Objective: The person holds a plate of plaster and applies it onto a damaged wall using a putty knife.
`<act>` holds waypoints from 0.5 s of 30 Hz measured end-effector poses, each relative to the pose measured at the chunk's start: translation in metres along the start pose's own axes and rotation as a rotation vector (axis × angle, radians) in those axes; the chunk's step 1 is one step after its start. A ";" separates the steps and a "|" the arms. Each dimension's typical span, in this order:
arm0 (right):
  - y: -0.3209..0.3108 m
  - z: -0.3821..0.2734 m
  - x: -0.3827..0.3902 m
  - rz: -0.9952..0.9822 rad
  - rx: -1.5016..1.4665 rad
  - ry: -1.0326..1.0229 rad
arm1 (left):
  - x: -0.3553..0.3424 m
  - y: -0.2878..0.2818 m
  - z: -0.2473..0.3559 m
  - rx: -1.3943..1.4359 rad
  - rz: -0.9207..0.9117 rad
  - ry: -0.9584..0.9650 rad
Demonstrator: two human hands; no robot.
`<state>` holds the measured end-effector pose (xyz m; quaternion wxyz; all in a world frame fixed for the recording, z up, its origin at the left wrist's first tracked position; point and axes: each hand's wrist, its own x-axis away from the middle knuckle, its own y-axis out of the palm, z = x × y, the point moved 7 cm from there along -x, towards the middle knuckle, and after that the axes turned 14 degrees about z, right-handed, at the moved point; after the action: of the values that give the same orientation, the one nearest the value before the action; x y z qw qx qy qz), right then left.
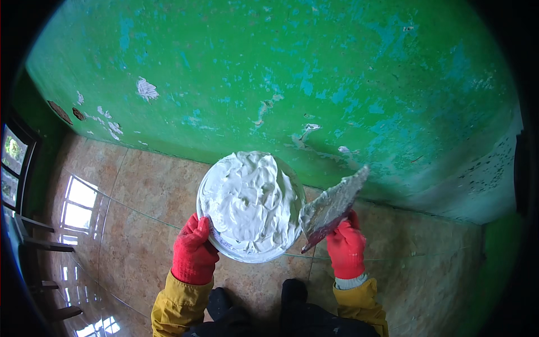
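My left hand, in a red glove, grips the near left rim of a round, shallow white container heaped with white putty. Thick ridges and folds mark the putty's surface. To the right, my right hand, also red-gloved, is closed around a broad putty knife. Its blade is tilted and coated with greyish-white putty, with the lower corner close to the container's right rim. The knife's handle is mostly hidden by my fingers.
Ahead rises a green wall with peeling turquoise patches and a white putty smear. Tiled floor lies below, crossed by a thin line. Dark wooden furniture and a window are at the left. My dark shoes show below.
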<state>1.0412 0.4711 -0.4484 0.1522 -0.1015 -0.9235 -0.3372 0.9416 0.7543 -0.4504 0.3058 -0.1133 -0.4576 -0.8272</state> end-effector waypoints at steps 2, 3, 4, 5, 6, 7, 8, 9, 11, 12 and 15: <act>0.013 -0.007 0.000 -0.079 0.412 -0.294 | 0.000 -0.004 -0.003 -0.002 -0.016 -0.016; 0.025 -0.011 0.005 -0.159 0.825 -0.594 | 0.001 -0.003 -0.005 -0.001 -0.036 -0.034; 0.037 -0.009 0.013 -0.239 1.238 -0.895 | 0.001 -0.004 -0.004 -0.001 -0.034 -0.033; 0.036 -0.010 0.013 -0.239 1.238 -0.894 | 0.003 -0.004 -0.003 -0.011 -0.023 -0.039; 0.032 -0.005 0.009 -0.275 1.250 -0.814 | 0.004 -0.005 -0.003 -0.023 -0.006 -0.042; 0.029 -0.002 0.006 -0.309 1.261 -0.736 | 0.006 -0.003 -0.001 -0.024 -0.003 -0.041; 0.020 -0.001 0.002 -0.302 1.268 -0.742 | 0.007 0.001 -0.001 -0.015 -0.001 -0.044; 0.000 0.007 -0.010 -0.259 1.089 -0.562 | 0.007 0.005 -0.002 -0.006 0.000 -0.047; -0.009 0.010 -0.016 -0.222 0.900 -0.372 | 0.008 0.004 -0.001 -0.019 -0.001 -0.044; 0.002 0.004 -0.009 -0.381 1.149 -0.546 | 0.009 0.005 -0.001 -0.030 -0.006 -0.042; -0.012 0.020 -0.012 -0.438 1.170 -0.498 | 0.009 0.004 -0.002 -0.059 0.010 -0.054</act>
<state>1.0450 0.4740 -0.4747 -0.1075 0.1126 -0.9609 0.2291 0.9367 0.7475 -0.4441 0.2941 -0.1468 -0.4406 -0.8353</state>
